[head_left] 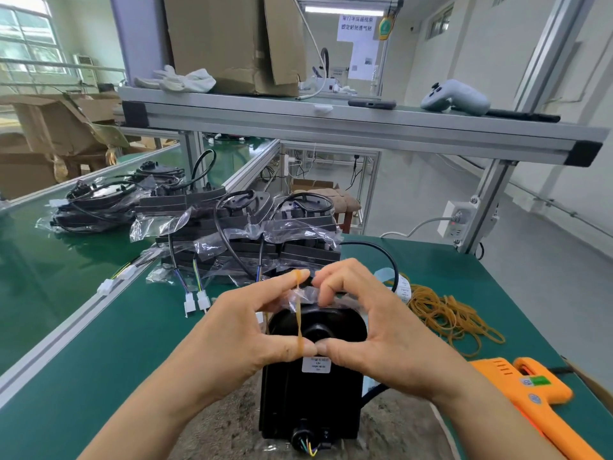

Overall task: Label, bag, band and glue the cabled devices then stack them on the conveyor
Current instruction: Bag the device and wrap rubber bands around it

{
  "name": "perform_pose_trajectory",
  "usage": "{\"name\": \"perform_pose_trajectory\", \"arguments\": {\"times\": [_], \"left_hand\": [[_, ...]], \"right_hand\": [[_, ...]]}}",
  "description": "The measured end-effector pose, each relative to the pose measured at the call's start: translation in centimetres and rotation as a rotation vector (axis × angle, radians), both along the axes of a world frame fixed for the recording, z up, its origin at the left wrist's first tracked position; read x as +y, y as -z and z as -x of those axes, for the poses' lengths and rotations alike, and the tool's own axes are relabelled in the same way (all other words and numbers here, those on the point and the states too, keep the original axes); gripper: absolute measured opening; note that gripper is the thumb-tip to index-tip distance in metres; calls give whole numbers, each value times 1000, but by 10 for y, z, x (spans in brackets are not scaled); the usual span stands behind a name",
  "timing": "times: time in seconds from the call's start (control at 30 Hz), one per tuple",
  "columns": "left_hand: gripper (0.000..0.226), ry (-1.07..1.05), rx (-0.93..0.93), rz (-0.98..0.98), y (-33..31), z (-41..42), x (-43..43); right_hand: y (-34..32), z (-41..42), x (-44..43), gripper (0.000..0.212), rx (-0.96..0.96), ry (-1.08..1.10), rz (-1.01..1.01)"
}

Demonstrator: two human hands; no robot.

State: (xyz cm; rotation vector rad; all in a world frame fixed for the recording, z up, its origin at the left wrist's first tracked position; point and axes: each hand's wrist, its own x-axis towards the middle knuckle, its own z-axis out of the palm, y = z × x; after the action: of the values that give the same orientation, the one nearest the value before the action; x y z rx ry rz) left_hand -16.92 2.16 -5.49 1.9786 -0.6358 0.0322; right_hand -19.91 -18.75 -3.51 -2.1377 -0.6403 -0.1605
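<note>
A black cabled device (311, 393) with a white label (316, 365) stands upright on the green table in front of me. A tan rubber band (299, 310) runs stretched between the forefinger and thumb of my left hand (245, 330), over the device's top. My right hand (371, 323) is curled opposite, its fingers pinching the clear plastic bag (303, 298) bunched at the top of the device. Both thumbs meet just above the label. Stacks of bagged black devices (252, 240) lie on the conveyor (66, 260) beyond.
A heap of loose rubber bands (447, 313) lies right of the device. An orange glue gun (537, 396) rests at the near right. An aluminium shelf (331, 121) overhead carries a cardboard box, gloves, a phone and a grey controller. A power strip (456, 224) hangs on the frame post.
</note>
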Motion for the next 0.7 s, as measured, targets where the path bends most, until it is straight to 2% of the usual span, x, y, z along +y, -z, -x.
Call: {"name": "perform_pose_trajectory", "arguments": {"times": [0.07, 0.13, 0.2, 0.27, 0.33, 0.4, 0.5, 0.6, 0.7], "left_hand": [[79, 22, 2, 9, 2, -2, 0], [80, 20, 1, 4, 4, -3, 0], [80, 8, 1, -7, 4, -4, 0], [83, -4, 6, -29, 2, -3, 2], [83, -9, 13, -41, 2, -3, 2], [83, -8, 17, -28, 3, -4, 2], [80, 12, 3, -35, 3, -4, 2], [65, 36, 12, -52, 3, -2, 4], [57, 7, 36, -35, 5, -1, 6]], "right_hand": [[-12, 4, 2, 28, -3, -81, -62], [-23, -1, 4, 26, -129, -26, -60], [-33, -13, 7, 23, -344, 94, 68], [-42, -27, 12, 25, -471, 150, 260], [-47, -37, 16, 29, -532, 91, 446], [-48, -43, 18, 29, -588, 17, 542], [-44, -48, 21, 22, -660, -84, 524], [-34, -51, 20, 15, -688, -169, 440], [-27, -46, 22, 13, -637, -200, 227]]}}
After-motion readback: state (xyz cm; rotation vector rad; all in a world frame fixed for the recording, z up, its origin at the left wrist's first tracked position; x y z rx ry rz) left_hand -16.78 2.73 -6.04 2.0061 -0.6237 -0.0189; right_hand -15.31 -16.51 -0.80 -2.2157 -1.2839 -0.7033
